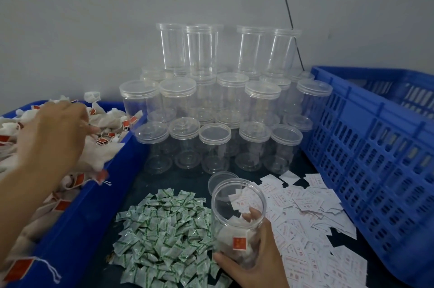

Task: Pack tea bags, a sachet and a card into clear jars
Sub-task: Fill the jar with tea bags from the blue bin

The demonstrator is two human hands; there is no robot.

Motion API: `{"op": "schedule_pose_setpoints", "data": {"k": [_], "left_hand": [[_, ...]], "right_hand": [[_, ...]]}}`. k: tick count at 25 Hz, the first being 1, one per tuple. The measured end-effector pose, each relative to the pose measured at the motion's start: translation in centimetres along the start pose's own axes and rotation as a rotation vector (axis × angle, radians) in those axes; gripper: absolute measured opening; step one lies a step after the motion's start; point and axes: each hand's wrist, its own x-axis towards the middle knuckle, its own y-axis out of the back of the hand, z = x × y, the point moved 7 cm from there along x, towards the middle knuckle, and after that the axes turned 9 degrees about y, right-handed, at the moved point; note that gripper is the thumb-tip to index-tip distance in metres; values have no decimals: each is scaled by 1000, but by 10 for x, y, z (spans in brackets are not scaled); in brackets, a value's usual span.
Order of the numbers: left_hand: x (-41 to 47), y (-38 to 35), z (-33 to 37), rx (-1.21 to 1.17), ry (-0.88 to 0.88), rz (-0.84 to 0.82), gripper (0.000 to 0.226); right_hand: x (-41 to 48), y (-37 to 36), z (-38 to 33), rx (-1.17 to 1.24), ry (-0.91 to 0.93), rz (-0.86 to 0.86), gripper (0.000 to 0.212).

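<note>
Right hand [256,262] is clasping the open jar [238,208] at five o'clock, seemingly steadying it for filling; left hand [54,137], nine o'clock, is curling round tea bags [105,154].

Both forearms [18,193] bare; left grip [54,132] and right grip [258,257] short-nailed.

Open clear jar [226,215] tilted, tea bags [231,237] inside — sachets [162,229], cards [305,217] heaped beside.

jars [238,205]: clear glossy plastic | tea bags [103,123]: matt white cloth | crate [366,147]: blue plastic
</note>
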Motion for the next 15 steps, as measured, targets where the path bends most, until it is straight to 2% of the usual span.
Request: {"op": "schedule_pose_setpoints", "data": {"k": [1, 3, 4, 5, 6, 7, 9, 11, 13, 15], "left_hand": [[4, -5, 4, 120, 40, -102, 42], [-1, -25, 1, 392, 186, -496, 50], [-11, -32, -3, 458, 261, -698, 47], [-20, -32, -4, 452, 290, -800, 36], [-23, -28, -3, 363, 292, -763, 19], [-23, -22, -4, 226, 284, -644, 14], [-25, 6, 2, -77, 272, -325, 28], [-25, 34, 14, -365, 277, -159, 28], [-19, 55, 32, -593, 305, -150, 21], [-22, 63, 61, -936, 325, -315, 15]], "right_hand": [[0, -1, 2, 13, -11, -8, 95], [-1, 0, 3, 30, -16, -18, 94], [-1, 0, 3, 30, -17, -19, 93], [-1, 0, 4, 25, -19, -17, 93], [-1, 0, 6, 15, -20, -12, 92], [-2, 0, 7, 5, -19, -9, 92], [-2, -1, 7, 5, -22, -10, 90], [-2, -1, 8, 18, -26, -8, 90], [-2, 0, 7, 16, -32, -7, 91], [-1, 0, 7, 24, -44, -4, 94]]}}
